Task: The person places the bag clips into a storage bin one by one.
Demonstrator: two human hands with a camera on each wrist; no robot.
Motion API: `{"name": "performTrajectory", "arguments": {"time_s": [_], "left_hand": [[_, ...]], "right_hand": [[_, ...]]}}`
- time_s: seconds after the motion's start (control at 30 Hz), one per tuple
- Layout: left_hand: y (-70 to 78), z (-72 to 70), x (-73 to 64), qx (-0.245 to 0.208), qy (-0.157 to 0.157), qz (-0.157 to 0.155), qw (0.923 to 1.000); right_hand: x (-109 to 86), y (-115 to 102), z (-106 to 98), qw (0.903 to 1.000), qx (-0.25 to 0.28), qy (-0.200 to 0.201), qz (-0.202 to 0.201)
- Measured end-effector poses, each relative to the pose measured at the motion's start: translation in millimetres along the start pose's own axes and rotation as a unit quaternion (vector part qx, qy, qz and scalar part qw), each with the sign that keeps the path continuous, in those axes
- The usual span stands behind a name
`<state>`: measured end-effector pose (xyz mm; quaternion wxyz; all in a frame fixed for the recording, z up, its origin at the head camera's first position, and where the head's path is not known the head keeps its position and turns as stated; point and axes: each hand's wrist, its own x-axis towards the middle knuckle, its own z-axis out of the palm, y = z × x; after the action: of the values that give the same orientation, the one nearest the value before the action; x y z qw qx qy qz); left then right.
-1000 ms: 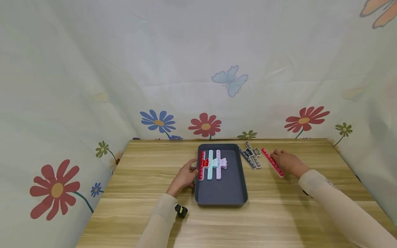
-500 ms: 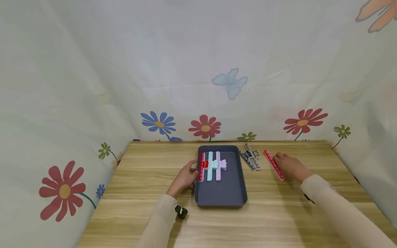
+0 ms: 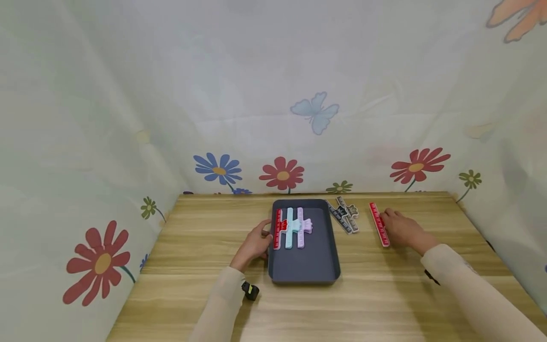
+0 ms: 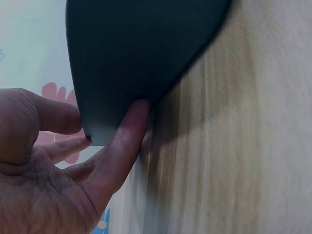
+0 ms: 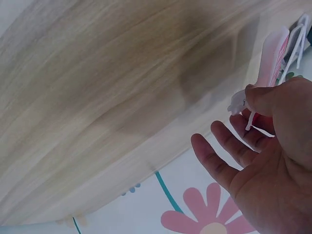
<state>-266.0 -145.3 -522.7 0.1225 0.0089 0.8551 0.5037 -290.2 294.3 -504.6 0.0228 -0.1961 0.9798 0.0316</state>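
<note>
A dark grey tray (image 3: 303, 266) stands mid-table, and my left hand (image 3: 255, 242) touches its left side. In the left wrist view, that hand's fairly straight fingers (image 4: 124, 139) rest against the outer wall, with the thumb at the rim. Inside the tray lie a red clip (image 3: 278, 230), a mint clip (image 3: 289, 229) and a lilac clip (image 3: 301, 229), side by side. To the right of the tray, my right hand (image 3: 401, 229) pinches another red clip (image 3: 379, 224) by its pale tab; in the right wrist view, the clip (image 5: 270, 56) shows edge-on.
Two dark clips (image 3: 343, 214) lie crossed on the wooden table (image 3: 205, 223), just right of the tray's far corner. A flower-printed cloth (image 3: 239, 118) hangs behind the table and along its sides. A black strap device (image 3: 250, 290) sits on the left wrist.
My right hand has shifted slightly to the right with the red clip, which has turned from a slant to nearly in line with the tray's sides. The left hand stays against the tray.
</note>
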Motion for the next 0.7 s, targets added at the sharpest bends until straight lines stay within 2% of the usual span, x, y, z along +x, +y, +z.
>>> {"name": "performTrajectory", "arguments": {"time_s": [0.23, 0.5, 0.7], "left_hand": [[3.7, 0.8, -1.1, -0.02, -0.007, 0.006, 0.9998], [4.4, 0.1, 0.4, -0.013, -0.005, -0.001, 0.9999], [4.3, 0.0, 1.3, -0.013, -0.005, -0.002, 0.9999]], "right_hand": [[-5.9, -2, -6, 0.999, 0.013, 0.035, -0.027], [-6.8, -10, -12, 0.999, 0.027, 0.031, -0.016], [-7.0, -20, -19, 0.9952, 0.03, 0.077, -0.052]]}}
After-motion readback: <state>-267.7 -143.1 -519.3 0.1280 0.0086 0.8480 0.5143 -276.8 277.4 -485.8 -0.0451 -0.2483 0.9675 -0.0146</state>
